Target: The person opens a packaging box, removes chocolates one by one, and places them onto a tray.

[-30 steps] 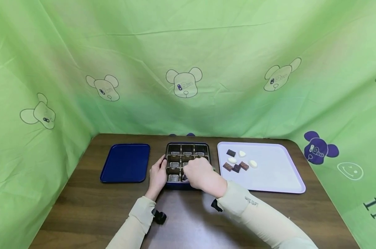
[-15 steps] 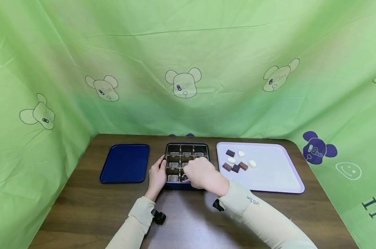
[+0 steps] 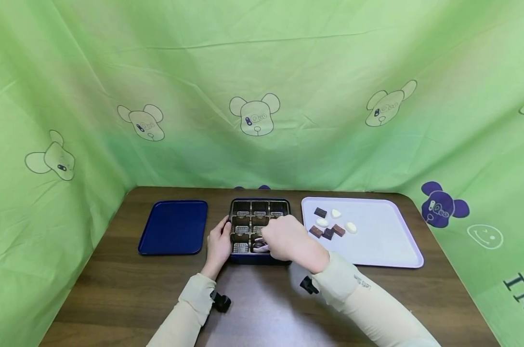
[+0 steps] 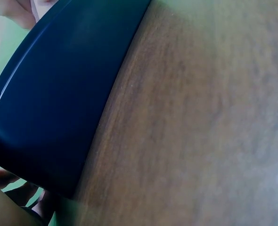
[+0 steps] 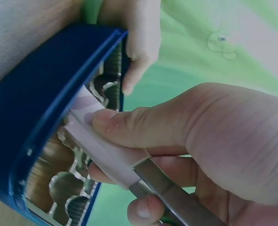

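Observation:
In the head view, a dark blue box (image 3: 253,260) with a clear divided insert (image 3: 242,246) stands mid-table. My left hand (image 3: 219,245) grips its left side. My right hand (image 3: 288,238) reaches over the front right part of the box. The right wrist view shows that hand pinching tongs (image 5: 103,148) with pale pink tips and metal arms. The tips dip into the front middle compartment. Between them is a dark chocolate piece (image 3: 258,244); whether they touch it is unclear. My right hand hides the insert's right compartments.
A pale lilac tray (image 3: 383,236) to the right bears several chocolates: dark (image 3: 320,212), brown (image 3: 338,230) and white (image 3: 350,227). A flat dark blue lid or tray (image 3: 173,227) lies left of the box. A green curtain (image 3: 262,159) hangs behind the table.
My right hand has shifted slightly up and to the right. More of the tongs' tips now shows in the front middle compartment, and they look spread apart. My left hand stays on the box.

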`<state>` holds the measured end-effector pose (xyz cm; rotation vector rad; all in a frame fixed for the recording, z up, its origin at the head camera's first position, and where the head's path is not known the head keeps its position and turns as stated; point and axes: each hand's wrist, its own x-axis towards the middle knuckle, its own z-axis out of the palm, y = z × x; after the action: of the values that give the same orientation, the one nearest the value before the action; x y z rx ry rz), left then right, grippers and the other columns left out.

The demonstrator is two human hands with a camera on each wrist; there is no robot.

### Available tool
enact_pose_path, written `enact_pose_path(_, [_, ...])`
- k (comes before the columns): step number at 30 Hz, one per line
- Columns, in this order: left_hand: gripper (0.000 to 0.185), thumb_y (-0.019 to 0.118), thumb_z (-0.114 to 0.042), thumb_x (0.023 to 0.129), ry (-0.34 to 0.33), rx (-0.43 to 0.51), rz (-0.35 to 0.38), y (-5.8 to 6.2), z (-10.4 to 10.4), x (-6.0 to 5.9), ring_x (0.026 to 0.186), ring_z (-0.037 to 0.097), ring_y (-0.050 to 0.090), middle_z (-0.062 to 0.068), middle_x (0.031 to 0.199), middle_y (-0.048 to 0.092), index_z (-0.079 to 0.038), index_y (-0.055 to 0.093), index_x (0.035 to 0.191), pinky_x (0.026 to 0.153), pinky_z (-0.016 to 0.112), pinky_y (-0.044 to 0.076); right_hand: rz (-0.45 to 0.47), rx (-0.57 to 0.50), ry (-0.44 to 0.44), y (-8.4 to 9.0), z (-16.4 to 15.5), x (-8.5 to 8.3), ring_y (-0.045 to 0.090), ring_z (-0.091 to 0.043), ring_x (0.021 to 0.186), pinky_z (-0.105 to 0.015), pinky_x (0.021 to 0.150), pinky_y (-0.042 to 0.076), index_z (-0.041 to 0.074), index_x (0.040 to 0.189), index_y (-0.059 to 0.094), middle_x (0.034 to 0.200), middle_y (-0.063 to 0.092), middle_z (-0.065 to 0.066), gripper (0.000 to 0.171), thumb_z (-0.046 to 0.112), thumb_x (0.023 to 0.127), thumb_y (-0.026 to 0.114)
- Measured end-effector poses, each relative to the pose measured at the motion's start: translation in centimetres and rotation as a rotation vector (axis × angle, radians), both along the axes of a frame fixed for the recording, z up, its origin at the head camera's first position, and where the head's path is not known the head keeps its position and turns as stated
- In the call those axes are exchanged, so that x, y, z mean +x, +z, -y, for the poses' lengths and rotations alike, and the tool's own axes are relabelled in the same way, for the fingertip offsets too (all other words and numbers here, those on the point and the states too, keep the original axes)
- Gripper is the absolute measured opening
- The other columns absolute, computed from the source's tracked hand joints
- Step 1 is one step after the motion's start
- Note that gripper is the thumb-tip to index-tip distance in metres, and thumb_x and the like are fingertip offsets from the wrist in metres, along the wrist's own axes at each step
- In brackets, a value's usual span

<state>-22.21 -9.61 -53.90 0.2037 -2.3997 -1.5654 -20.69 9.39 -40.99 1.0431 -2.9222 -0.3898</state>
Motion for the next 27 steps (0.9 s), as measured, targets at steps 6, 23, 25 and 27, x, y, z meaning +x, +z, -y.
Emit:
enact_pose_path(6, [0.037, 0.053, -0.020, 0.104, 0.006, -0.002, 0.007, -0.1, 0.0, -0.1, 0.128, 0.038, 0.056, 0.017, 0.135, 0.064, -0.006, 0.064, 0.137, 0.106, 0.055, 0.043, -0.011, -0.045, -0.019, 0.9, -0.7, 0.0, 0.055, -0.019, 0.056, -0.043, 0.050, 0.050, 0.022, 0.062, 0.055, 0.065, 0.059, 0.002, 0.025, 0.020, 0.078, 0.074])
enact_pose_path(23, [0.038, 0.052, -0.021, 0.105, -0.012, 0.011, 0.004, 0.1, 0.0, 0.0, 0.129, 0.038, 0.055, 0.017, 0.137, 0.062, -0.005, 0.063, 0.138, 0.107, 0.055, 0.042, 0.048, -0.155, -0.136, 4.2, -3.7, -0.3, 0.049, -0.019, 0.054, -0.041, 0.045, 0.044, 0.020, 0.058, 0.049, 0.061, 0.053, 0.000, 0.038, 0.027, 0.086, 0.073])
enact_pose_path(25, [0.038, 0.053, -0.020, 0.105, -0.009, 0.002, 0.005, 0.1, 0.0, 0.0, 0.129, 0.038, 0.056, 0.017, 0.136, 0.063, -0.005, 0.063, 0.138, 0.106, 0.054, 0.043, 0.042, -0.173, -0.139, 4.2, -4.3, -0.6, 0.047, -0.019, 0.054, -0.041, 0.045, 0.044, 0.020, 0.057, 0.049, 0.060, 0.052, 0.001, 0.038, 0.025, 0.086, 0.074])
enact_pose_path(27, [0.037, 0.053, -0.020, 0.105, -0.006, 0.002, 0.002, 0.0, 0.0, 0.0, 0.128, 0.038, 0.056, 0.017, 0.135, 0.063, -0.005, 0.064, 0.137, 0.106, 0.054, 0.043, 0.053, -0.190, -0.149, 4.0, -5.0, -0.8, 0.045, -0.018, 0.053, -0.040, 0.045, 0.043, 0.020, 0.057, 0.048, 0.057, 0.049, 0.002, 0.039, 0.024, 0.086, 0.073])
